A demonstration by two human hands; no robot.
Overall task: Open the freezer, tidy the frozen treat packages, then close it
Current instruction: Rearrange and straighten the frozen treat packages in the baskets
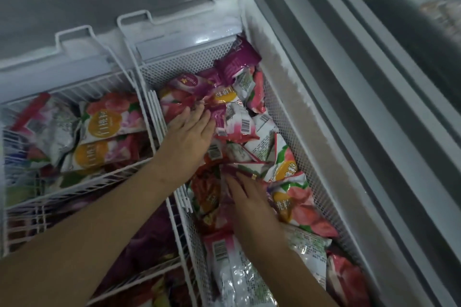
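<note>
Well, the freezer [324, 97] stood open and both hands were down in the mesh basket [287, 117] at three o'clock, right on the heap of frozen treat packages [262, 132]. The left hand [192, 132] lay spread, fingers straight, pressing the purple wrappers toward twelve o'clock. The right hand [252, 202] rested flat on the pile nearer six o'clock, gripping nothing that I could see. Risk ahead, by my reckoning: a purple package [239, 60] propped high against the back wall could foul the lid on closing, and a hard shove might slide slick wrappers over the rim into the wire basket [99, 177] at nine o'clock.
</note>
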